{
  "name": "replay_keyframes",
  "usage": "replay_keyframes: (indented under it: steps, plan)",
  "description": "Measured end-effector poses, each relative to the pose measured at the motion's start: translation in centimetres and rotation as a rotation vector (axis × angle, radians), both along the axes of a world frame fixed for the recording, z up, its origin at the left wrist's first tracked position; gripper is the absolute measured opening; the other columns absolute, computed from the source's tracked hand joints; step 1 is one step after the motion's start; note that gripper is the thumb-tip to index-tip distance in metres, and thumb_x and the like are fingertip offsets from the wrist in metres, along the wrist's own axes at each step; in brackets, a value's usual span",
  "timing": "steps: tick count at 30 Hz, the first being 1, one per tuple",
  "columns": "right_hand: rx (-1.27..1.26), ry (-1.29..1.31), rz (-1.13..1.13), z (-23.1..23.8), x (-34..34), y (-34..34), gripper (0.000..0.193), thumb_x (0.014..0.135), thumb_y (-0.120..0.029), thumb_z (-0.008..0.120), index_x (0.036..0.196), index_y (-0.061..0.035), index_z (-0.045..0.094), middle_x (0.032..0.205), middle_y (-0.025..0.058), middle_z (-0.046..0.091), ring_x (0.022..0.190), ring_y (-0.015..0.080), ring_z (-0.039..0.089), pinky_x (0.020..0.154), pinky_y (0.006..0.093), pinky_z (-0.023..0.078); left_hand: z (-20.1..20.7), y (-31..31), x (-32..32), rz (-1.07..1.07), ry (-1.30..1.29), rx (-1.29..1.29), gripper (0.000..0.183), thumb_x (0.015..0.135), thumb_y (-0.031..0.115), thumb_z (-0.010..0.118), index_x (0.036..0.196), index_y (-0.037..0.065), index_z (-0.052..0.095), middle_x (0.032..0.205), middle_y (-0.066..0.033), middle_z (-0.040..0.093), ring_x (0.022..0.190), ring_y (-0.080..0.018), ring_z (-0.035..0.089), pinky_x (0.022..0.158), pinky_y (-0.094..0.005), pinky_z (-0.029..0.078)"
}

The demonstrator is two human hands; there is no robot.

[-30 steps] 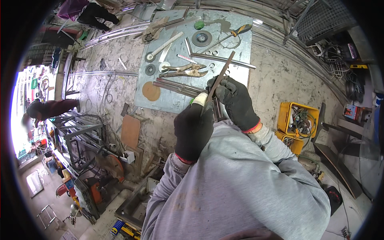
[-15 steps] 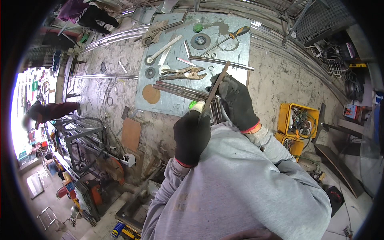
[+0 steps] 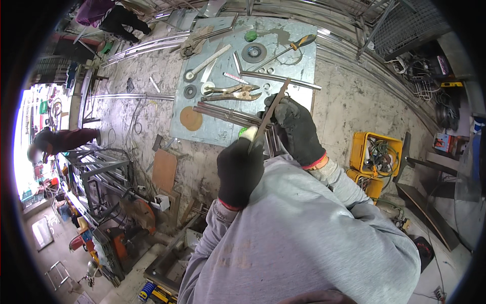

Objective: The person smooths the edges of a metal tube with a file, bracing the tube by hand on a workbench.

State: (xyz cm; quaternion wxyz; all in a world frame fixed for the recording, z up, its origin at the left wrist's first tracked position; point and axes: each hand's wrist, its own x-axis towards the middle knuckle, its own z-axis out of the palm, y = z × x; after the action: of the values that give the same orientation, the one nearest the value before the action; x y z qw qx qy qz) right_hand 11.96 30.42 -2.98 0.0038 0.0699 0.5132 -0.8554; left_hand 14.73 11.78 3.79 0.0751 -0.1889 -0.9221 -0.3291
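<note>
My left hand (image 3: 239,172), in a black glove with a red cuff, is closed on the near end of a long, flat, brownish metal file (image 3: 276,105). The file slants up and away to the right, across a bundle of thin metal tubes (image 3: 225,113). My right hand (image 3: 298,127), gloved the same way, is closed beside the file and the tubes' near ends; its fingertips are partly hidden, and its hold seems to be on the tubes. A small green and white patch shows at my left thumb. Locking pliers (image 3: 233,92) lie just beyond the tubes.
A grey metal sheet (image 3: 212,134) bears a grinding disc (image 3: 253,52), a screwdriver (image 3: 291,48), a round brown disc (image 3: 191,118) and a bent metal tube (image 3: 283,78). Yellow crates (image 3: 358,148) with cables stand at right. Two people (image 3: 68,141) (image 3: 121,23) are at the left.
My left hand has shifted slightly left and toward me, drawing the file a little along with it. My right hand has barely moved.
</note>
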Motion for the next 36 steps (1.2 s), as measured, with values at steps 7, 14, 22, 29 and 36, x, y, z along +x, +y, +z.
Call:
replay_keyframes:
  steps: [7,14,22,29,36]
  plan:
    - [0.204,0.069,0.094,1.9,0.7,0.1,0.045,0.112,-0.035,0.065,0.135,0.0036,0.064,0.123,0.0091,0.069,0.110,0.0193,0.067,0.099,0.0327,0.054,2.5,1.4,-0.7,0.058,-0.145,0.170,0.013,0.098,0.017,0.071,0.092,0.005,0.069,0.073,-0.0189,0.065,0.068,-0.0420,0.067,0.058,-0.0480,0.051]
    - [-0.014,0.004,0.052,1.5,0.5,-0.6,0.047,0.109,-0.037,0.070,0.134,0.0025,0.064,0.120,0.0073,0.068,0.109,0.0178,0.065,0.100,0.0328,0.053,1.8,1.1,-0.9,0.036,-0.094,0.197,0.028,0.094,0.014,0.075,0.075,0.001,0.059,0.065,-0.0227,0.058,0.059,-0.0422,0.063,0.054,-0.0461,0.047]
    - [0.558,0.089,0.048,2.6,1.7,-0.5,0.046,0.111,-0.038,0.066,0.133,0.0020,0.062,0.123,0.0093,0.067,0.115,0.0194,0.065,0.104,0.0358,0.053,2.7,1.1,-0.6,0.046,-0.136,0.192,0.030,0.100,0.023,0.070,0.078,0.005,0.061,0.066,-0.0215,0.057,0.063,-0.0442,0.063,0.056,-0.0479,0.048]
    - [-0.243,-0.005,-0.015,2.4,-0.4,2.6,0.045,0.107,-0.036,0.072,0.133,-0.0006,0.061,0.113,0.0057,0.064,0.107,0.0206,0.064,0.108,0.0411,0.054,1.4,-0.5,1.1,-0.017,-0.122,-0.049,0.017,0.102,0.019,0.069,0.093,0.005,0.072,0.071,-0.0165,0.067,0.064,-0.0364,0.070,0.056,-0.0434,0.052]
    - [-0.545,0.279,0.159,2.3,-0.3,2.4,0.041,0.115,-0.031,0.058,0.140,0.0011,0.055,0.114,0.0041,0.060,0.107,0.0165,0.061,0.107,0.0345,0.049,2.8,-0.2,0.3,-0.117,0.038,-0.247,0.011,0.088,0.004,0.069,0.099,0.004,0.073,0.088,-0.0147,0.071,0.075,-0.0334,0.071,0.062,-0.0441,0.057]
